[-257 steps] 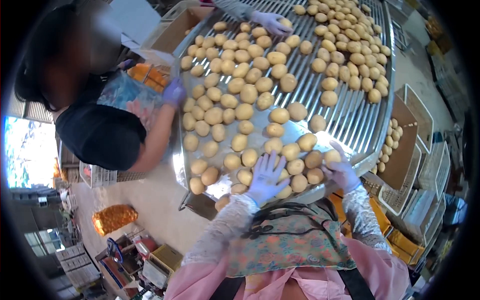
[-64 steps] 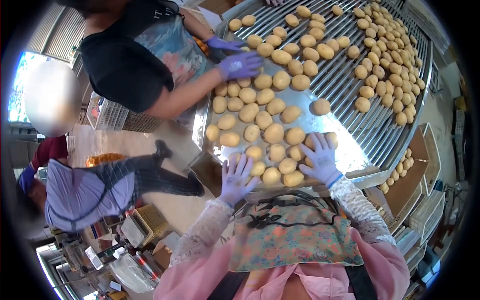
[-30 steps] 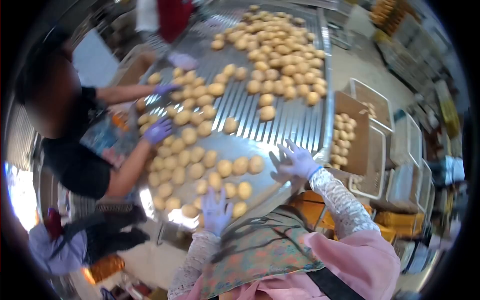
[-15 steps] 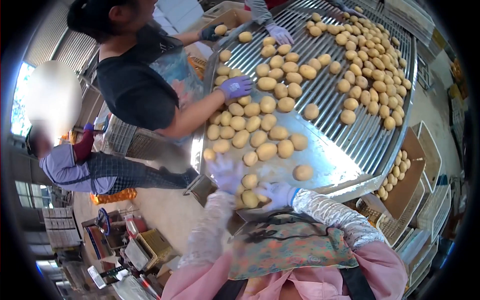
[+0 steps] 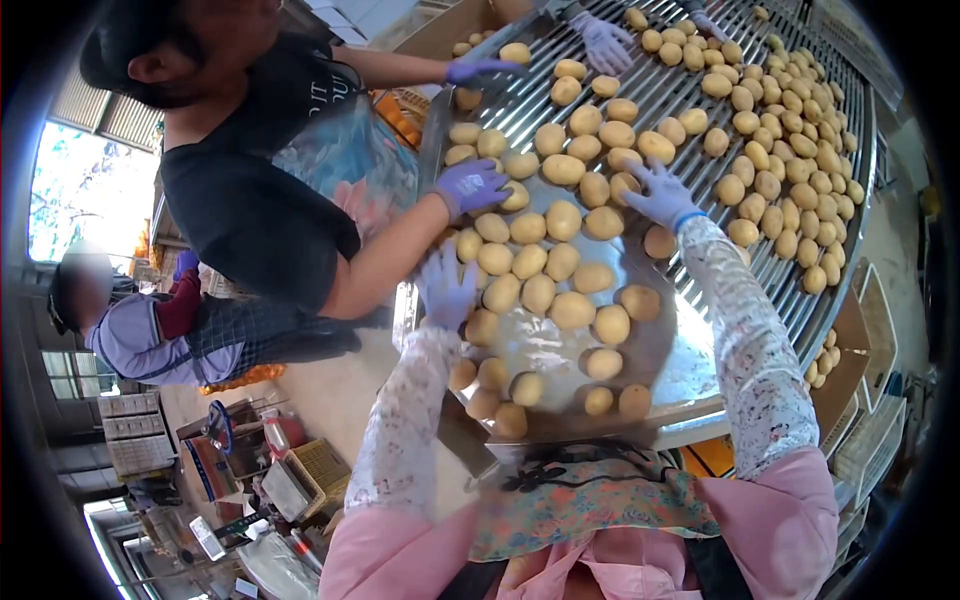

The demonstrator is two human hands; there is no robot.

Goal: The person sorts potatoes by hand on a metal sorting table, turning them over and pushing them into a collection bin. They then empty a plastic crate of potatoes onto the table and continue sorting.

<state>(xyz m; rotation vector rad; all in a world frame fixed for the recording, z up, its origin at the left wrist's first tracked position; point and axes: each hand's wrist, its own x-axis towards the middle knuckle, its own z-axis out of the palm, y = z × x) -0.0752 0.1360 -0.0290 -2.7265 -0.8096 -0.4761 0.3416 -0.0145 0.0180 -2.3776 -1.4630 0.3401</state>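
My left hand (image 5: 447, 290), in a pale purple glove, lies at the left edge of the metal sorting table with its fingers stretched out. It is against the potatoes (image 5: 497, 259) at that side. My right hand (image 5: 660, 197), gloved the same way, reaches across to the start of the metal rollers (image 5: 700, 165). Its fingers are spread, and the tips are at a potato (image 5: 625, 188). Neither hand is closed around anything. Several potatoes (image 5: 572, 310) lie on the smooth metal plate (image 5: 540, 350) between my arms.
A co-worker in a black apron (image 5: 260, 190) stands at the left, one gloved hand (image 5: 472, 188) on potatoes near mine. Another person's gloved hand (image 5: 603, 43) is at the far side. Many potatoes (image 5: 790, 150) cover the rollers. Crates (image 5: 875, 420) stand at the right.
My hands have moved from the near potatoes up the table, the right one far forward to the rollers. The co-worker's far hand no longer holds a potato.
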